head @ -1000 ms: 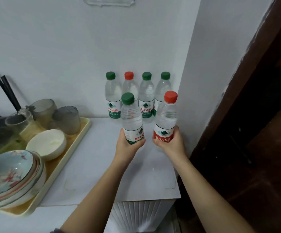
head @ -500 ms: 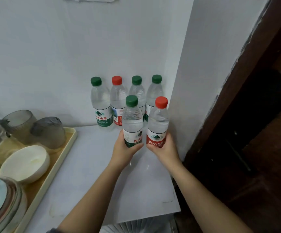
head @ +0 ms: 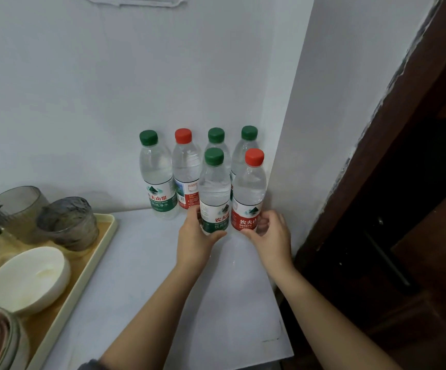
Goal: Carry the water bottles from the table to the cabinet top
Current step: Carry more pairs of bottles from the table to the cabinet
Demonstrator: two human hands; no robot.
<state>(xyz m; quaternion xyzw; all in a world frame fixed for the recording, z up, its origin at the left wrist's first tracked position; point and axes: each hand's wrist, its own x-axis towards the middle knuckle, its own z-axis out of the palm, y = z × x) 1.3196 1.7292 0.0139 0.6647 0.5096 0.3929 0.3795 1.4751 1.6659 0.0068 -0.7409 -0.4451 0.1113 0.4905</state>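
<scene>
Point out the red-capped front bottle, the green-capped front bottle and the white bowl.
red-capped front bottle (head: 250, 188): head view, clear body.
green-capped front bottle (head: 214, 188): head view, clear body.
white bowl (head: 26, 279): head view, inner wall.

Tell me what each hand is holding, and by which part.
The left hand grips the front green-capped bottle around its lower label; the right hand holds the front red-capped bottle low, at label and base.

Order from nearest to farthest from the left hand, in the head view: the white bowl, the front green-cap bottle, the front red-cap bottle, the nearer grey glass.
1. Front green-cap bottle, gripped by the left hand.
2. Front red-cap bottle, right beside it.
3. Nearer grey glass, off to the left.
4. White bowl, farthest left.
</scene>
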